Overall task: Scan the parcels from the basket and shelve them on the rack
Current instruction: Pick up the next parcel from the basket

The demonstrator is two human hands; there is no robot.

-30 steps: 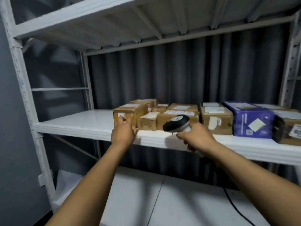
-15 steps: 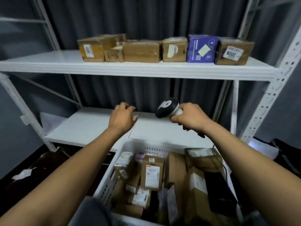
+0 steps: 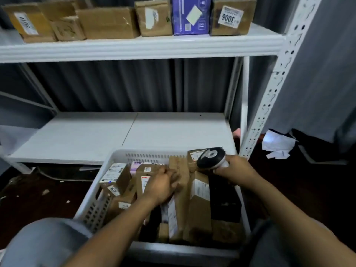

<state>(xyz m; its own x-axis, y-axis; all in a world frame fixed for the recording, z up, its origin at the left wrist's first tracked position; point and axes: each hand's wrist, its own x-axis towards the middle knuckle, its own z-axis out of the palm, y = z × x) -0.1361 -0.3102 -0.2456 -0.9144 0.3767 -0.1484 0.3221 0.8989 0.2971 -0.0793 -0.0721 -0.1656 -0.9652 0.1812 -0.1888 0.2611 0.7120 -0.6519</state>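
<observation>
Matt cardboard parcels [image 3: 181,191]; slotted white plastic basket [image 3: 146,155].

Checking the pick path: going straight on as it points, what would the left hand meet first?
The left hand would probably meet the tall brown parcel standing in the basket; its blurred fingers seem nearly on it.

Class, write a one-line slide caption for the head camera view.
Left hand touches cardboard parcels in the white basket while the right hand grips a scanner, below a stocked rack shelf.
</observation>
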